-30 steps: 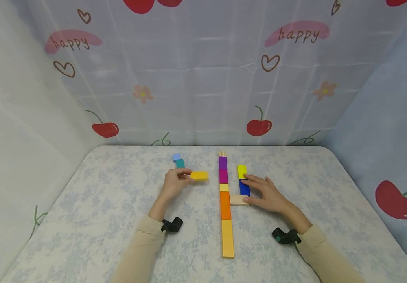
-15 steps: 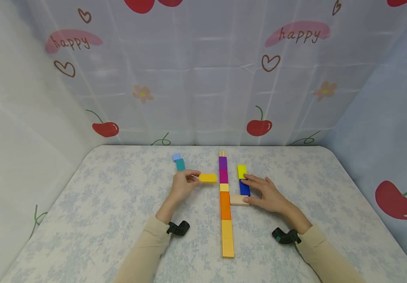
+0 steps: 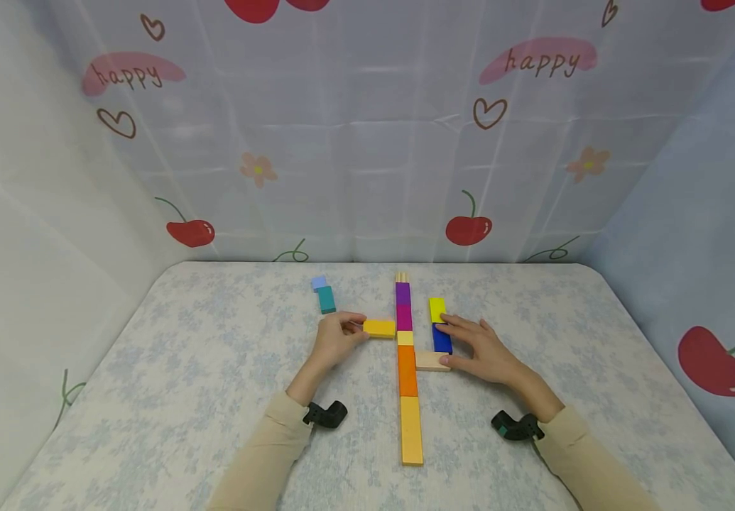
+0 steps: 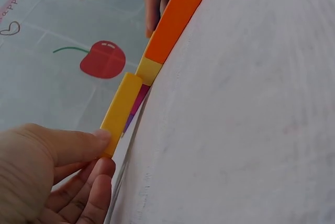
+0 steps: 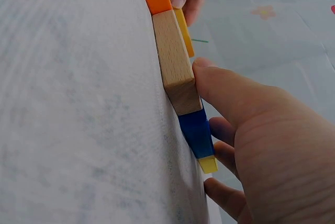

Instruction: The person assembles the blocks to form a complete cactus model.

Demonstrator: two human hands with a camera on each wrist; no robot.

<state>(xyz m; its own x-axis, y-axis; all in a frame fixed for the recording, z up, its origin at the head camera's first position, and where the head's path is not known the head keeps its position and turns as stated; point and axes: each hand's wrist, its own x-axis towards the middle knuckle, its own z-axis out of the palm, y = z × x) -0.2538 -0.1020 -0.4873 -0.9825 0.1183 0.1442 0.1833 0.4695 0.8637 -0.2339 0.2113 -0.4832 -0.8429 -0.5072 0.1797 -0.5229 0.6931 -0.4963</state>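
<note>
My left hand (image 3: 335, 339) pinches one end of a yellow block (image 3: 379, 328) between thumb and fingers. Its other end meets the left side of a straight column of blocks: purple (image 3: 402, 293), magenta (image 3: 403, 318), pale yellow (image 3: 405, 338), orange (image 3: 407, 370) and a long amber one (image 3: 411, 431). On the column's right side lies a plain wooden block (image 3: 429, 361), crosswise against the orange one. My right hand (image 3: 482, 353) rests its thumb on the wooden block and its extended fingers on a blue block (image 3: 442, 338), beyond which lies a bright yellow block (image 3: 437, 309).
Left of the column, a teal block (image 3: 326, 300) and a light blue block (image 3: 319, 283) touch end to end. Small natural-wood pieces (image 3: 402, 277) top the column's far end. A printed curtain (image 3: 354, 142) hangs behind the patterned tabletop (image 3: 169, 397).
My left hand has moved right and slightly nearer, bringing the yellow block against the column and uncovering the teal block. My right hand has stayed in place.
</note>
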